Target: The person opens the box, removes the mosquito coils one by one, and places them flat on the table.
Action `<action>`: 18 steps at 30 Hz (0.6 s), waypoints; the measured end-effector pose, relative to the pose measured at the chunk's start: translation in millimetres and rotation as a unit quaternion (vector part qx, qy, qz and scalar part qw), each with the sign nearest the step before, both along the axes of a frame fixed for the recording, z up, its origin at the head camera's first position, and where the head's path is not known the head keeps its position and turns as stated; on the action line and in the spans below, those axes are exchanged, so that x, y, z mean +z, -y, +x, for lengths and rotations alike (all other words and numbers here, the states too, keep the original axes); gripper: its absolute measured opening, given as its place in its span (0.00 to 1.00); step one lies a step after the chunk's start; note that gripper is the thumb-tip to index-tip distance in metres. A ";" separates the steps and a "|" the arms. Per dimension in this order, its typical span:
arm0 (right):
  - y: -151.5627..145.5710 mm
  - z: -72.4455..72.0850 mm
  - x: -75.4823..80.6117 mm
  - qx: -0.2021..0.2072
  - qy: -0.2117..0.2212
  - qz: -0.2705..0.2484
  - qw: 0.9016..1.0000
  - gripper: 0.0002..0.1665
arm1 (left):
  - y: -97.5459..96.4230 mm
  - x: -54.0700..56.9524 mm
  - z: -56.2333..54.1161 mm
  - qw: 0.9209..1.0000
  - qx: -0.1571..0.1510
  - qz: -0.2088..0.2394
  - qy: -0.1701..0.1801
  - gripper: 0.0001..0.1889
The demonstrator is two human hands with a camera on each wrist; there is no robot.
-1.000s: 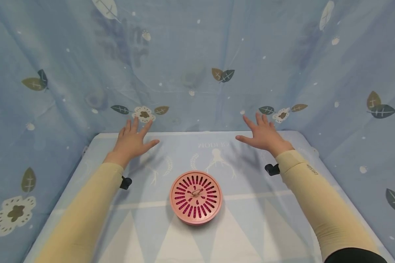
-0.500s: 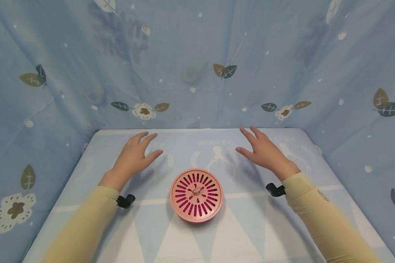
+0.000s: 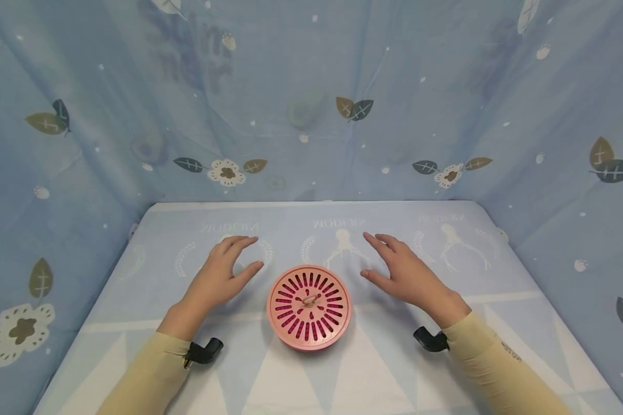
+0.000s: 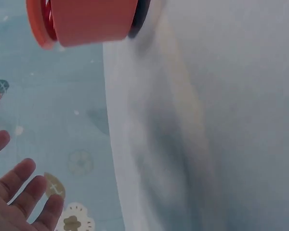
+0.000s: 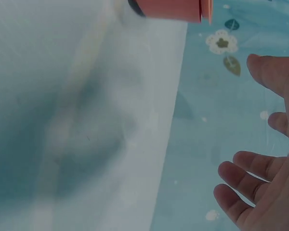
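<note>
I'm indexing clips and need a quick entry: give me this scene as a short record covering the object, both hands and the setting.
object: round pink container, upright
top: slotted lid with a small loop at its centre
left hand: open, left of the container, not touching
right hand: open, right of the container, not touching
surface: patterned blue-and-white cloth
backdrop: blue fabric with leaves and flowers

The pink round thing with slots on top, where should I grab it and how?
Probably around its side wall, both hands together: left hand from the left, right hand from the right. The pink round thing stands upright, its wall looks smooth and fairly straight, and nothing blocks either side. The small loop on top looks thin, so lifting by that seems riskier.
</note>
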State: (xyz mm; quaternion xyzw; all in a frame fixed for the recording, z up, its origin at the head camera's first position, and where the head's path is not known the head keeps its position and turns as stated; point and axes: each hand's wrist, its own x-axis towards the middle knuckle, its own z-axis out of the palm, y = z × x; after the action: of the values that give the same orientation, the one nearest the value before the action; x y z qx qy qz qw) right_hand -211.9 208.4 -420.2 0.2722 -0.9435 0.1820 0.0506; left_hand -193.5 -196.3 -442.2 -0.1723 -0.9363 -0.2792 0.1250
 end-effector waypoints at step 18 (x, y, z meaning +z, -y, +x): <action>21.2 55.7 -44.3 0.032 0.170 -0.157 0.972 0.54 | -45.0 -7.4 36.0 0.992 -0.088 0.088 -0.001 0.22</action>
State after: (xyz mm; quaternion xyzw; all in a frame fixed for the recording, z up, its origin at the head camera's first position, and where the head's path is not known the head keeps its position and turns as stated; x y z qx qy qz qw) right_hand -156.2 187.2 -464.5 0.2564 -0.8885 0.3733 -0.0741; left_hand -157.5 -151.3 -449.7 -0.2426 -0.8893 -0.3700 0.1154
